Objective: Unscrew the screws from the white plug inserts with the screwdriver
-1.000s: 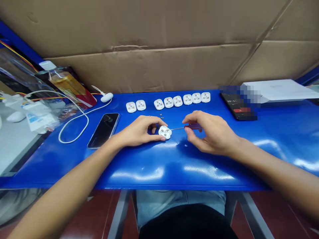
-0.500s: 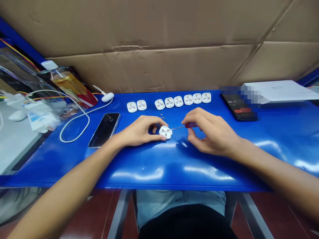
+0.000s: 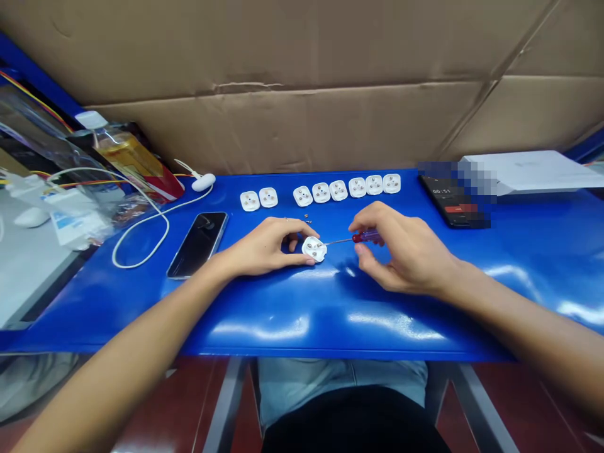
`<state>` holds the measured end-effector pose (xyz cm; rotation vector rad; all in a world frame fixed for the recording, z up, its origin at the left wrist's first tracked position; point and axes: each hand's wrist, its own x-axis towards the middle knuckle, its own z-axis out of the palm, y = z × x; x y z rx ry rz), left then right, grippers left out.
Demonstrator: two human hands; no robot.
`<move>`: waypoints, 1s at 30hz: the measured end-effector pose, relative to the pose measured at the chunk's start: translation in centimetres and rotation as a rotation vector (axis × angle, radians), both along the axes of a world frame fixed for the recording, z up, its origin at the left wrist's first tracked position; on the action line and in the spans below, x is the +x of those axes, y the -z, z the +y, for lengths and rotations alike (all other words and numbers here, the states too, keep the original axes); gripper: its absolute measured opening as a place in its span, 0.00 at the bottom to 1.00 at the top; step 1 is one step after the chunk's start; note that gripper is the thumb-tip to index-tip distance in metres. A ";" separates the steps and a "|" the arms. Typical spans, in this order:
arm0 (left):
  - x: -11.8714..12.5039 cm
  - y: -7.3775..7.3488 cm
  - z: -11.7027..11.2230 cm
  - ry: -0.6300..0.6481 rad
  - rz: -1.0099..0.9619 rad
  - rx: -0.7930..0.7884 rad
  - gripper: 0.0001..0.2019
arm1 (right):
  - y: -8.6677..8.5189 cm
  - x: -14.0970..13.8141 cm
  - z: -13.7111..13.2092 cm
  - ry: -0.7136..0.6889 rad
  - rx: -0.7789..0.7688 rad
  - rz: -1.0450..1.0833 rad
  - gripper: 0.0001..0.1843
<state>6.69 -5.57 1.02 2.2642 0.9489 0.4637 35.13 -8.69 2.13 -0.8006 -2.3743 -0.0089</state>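
My left hand (image 3: 267, 246) pinches a small white plug part (image 3: 314, 249) with brass contacts, pressing it against the blue table (image 3: 302, 314). My right hand (image 3: 406, 251) grips a small screwdriver (image 3: 358, 238) with a red and purple handle; its thin shaft points left, and the tip rests on the part. A few tiny screws (image 3: 307, 219) lie just behind my left fingers. Further back stands a row of several matching white plug parts (image 3: 338, 190), with two more (image 3: 258, 199) set apart to their left.
A dark phone (image 3: 198, 244) lies left of my left hand, beside a looped white cable (image 3: 141, 242). Another phone showing a timer (image 3: 448, 201) and a white box (image 3: 523, 171) sit back right. Bags and a bottle (image 3: 127, 157) crowd the back left. Cardboard (image 3: 302, 82) walls the rear.
My right hand's fingers have shifted on the screwdriver handle, showing more of it. My left hand and the plug part stay in place.
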 end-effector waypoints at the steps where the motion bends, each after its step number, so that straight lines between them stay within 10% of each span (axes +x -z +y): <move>1: 0.0 0.0 0.0 0.001 -0.001 0.002 0.23 | 0.0 0.0 0.0 0.025 0.002 -0.003 0.09; 30: 0.0 0.1 0.0 -0.007 0.006 0.016 0.22 | 0.3 0.3 0.5 0.039 0.028 -0.009 0.07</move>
